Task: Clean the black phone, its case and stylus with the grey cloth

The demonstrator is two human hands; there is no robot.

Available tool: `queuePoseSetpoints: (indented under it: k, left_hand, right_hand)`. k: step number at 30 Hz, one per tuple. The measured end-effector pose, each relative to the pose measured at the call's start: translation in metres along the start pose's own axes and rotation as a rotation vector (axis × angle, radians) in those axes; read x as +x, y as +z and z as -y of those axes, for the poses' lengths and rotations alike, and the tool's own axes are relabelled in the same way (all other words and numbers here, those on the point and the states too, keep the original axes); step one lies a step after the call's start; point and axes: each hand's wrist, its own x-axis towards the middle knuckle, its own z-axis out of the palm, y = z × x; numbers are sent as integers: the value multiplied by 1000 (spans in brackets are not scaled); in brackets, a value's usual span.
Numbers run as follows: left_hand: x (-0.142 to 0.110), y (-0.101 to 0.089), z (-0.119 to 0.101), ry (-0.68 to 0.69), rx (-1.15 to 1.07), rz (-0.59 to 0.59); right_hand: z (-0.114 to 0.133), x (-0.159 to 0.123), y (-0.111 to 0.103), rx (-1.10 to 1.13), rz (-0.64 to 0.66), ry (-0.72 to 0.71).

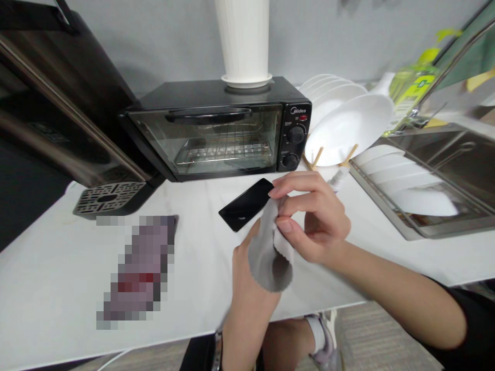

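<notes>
My left hand is raised over the white countertop and holds a black phone by its near end, mostly hidden behind a grey cleaning cloth. My right hand pinches the top of the cloth between thumb and fingers, draping it over my left hand and against the phone's lower edge. The phone's dark screen tilts up and to the left, above the counter.
A black toaster oven stands at the back with a white vase on top. A black appliance is at left. White plates lean in a rack, beside a sink. A blurred flat object lies on the counter.
</notes>
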Motion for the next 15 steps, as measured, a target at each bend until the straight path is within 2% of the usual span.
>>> queuePoseSetpoints:
  k: [2, 5, 9, 14, 15]
  left_hand:
    - [-1, -1, 2, 36, -15, 26]
    - [-1, -1, 5, 84, -43, 23]
    - [-4, -2, 7, 40, -90, 12]
    - [-6, -4, 3, -60, -172, 64]
    - [-5, -4, 2, -63, -175, 63]
  right_hand:
    - [-1, 2, 0, 57, 29, 45]
    - [0, 5, -3, 182, 86, 207]
    - [2, 13, -7, 264, 100, 360]
    - [3, 17, -10, 18, -116, 316]
    - [3, 17, -10, -19, -117, 289]
